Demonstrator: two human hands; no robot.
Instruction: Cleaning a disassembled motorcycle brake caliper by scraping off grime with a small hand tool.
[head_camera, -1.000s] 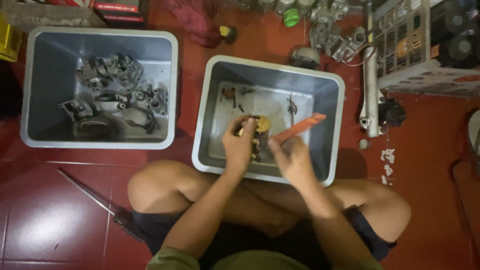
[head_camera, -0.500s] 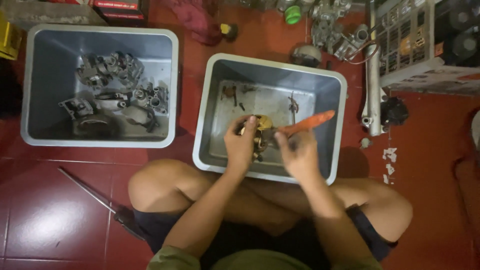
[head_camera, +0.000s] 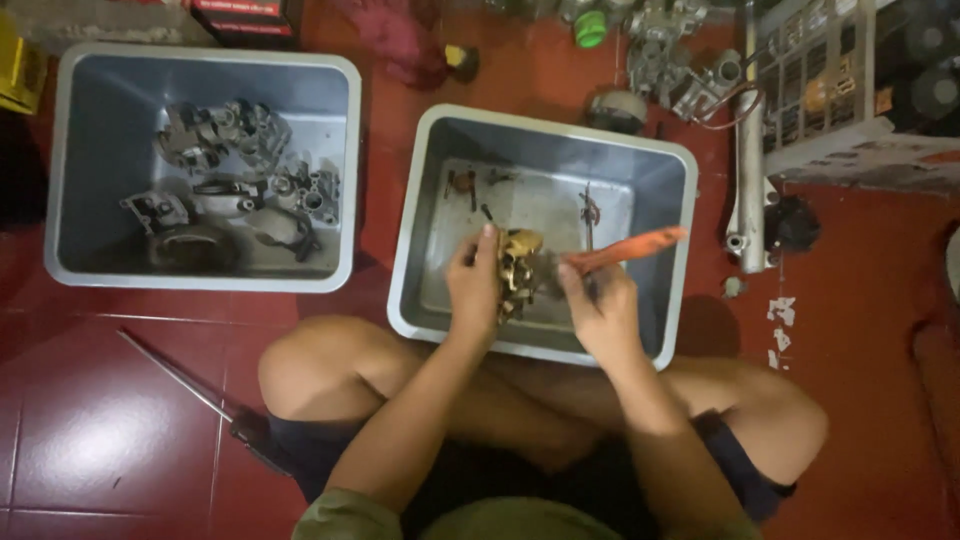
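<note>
Grey tubs (head_camera: 400, 300), metal parts (head_camera: 240, 170) beside hands

red-black box (head_camera: 245, 17) top edge, possibly yellow carton (head_camera: 18, 70) far left

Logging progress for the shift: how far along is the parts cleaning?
Possibly done: a pile of grey metal parts lies in the left tub, whether cleaned I cannot tell. In hand: the left hand holds a brass-coloured part over the right tub while the right hand works an orange-handled brush at it. Left: a few small pieces in that tub, and more metal parts on the floor beyond.
</note>
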